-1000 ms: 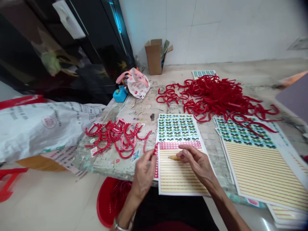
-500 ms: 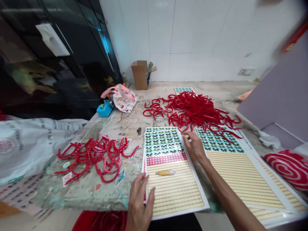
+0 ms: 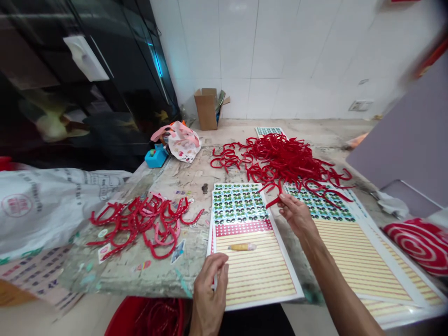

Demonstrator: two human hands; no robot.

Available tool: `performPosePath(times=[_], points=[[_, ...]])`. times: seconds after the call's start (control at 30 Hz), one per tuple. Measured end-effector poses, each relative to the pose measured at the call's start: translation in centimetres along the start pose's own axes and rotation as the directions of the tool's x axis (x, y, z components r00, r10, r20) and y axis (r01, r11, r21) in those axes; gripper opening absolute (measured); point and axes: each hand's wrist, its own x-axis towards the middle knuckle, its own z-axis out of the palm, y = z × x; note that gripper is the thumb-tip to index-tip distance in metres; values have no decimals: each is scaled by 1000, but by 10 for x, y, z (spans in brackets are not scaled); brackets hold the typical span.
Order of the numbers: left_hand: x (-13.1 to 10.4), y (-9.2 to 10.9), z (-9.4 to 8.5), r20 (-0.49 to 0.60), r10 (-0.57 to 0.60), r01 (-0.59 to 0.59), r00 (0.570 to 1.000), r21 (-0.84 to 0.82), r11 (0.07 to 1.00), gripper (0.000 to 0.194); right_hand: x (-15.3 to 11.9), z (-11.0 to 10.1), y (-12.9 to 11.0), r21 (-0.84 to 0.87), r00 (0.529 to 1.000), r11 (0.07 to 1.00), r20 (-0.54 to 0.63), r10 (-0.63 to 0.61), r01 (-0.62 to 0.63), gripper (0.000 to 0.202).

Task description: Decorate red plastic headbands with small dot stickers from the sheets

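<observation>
A stack of sticker sheets point(image 3: 257, 273) lies in front of me, with rows of eye stickers at the top, a red dotted band and yellow striped rows below. A small yellow pencil-shaped thing point(image 3: 241, 247) rests on the top sheet. My right hand point(image 3: 297, 215) pinches one end of a red curved strip point(image 3: 273, 202) over the sheet's upper right edge. Beside the sheet's lower left edge is my left hand point(image 3: 211, 287), fingers slightly bent and thumb apart, with nothing seen in it. A tangled heap of red curved strips point(image 3: 287, 158) lies behind the sheets.
More red strips, some with white dots point(image 3: 140, 224), lie on the left. Other sticker sheets point(image 3: 360, 256) spread at right. A cardboard box point(image 3: 206, 109), a cloth bag point(image 3: 184, 142) and a blue container point(image 3: 156, 157) stand at the back. A red bucket point(image 3: 121, 317) is below the table edge.
My right hand has taken hold of a red strip and brought it over the sheet's upper right edge. My left hand has lifted slightly, its fingers closer together.
</observation>
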Motion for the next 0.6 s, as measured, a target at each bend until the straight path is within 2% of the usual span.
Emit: performPosePath(times=[0.1,0.17,0.27,0.33,0.43,0.5,0.57,0.6], points=[[5,13,7,76,-122,131,990,-122,984,21,-24,7,-10,124,989,986,112,100,-113,30],[7,20,10,101,-170,186,980,-179,966,21,-40,18,-15,238,959,941,212,190,-239,27],[10,25,13,119,-205,228,971,-233,945,23,-63,39,-18,364,896,837,335,292,-409,20],[13,26,13,123,-190,216,974,-250,944,25,-77,53,-18,382,867,802,390,311,-459,17],[15,27,10,136,-137,165,981,-224,961,23,-92,70,-16,369,825,781,474,308,-503,15],[16,26,6,129,-118,140,985,-179,974,23,-97,77,-14,329,807,800,510,297,-502,16],[14,23,0,106,-113,128,988,-149,980,24,-99,80,-13,238,803,863,533,267,-445,18],[14,20,-3,96,-122,135,988,-146,980,25,-99,81,-12,168,812,912,534,236,-375,19]])
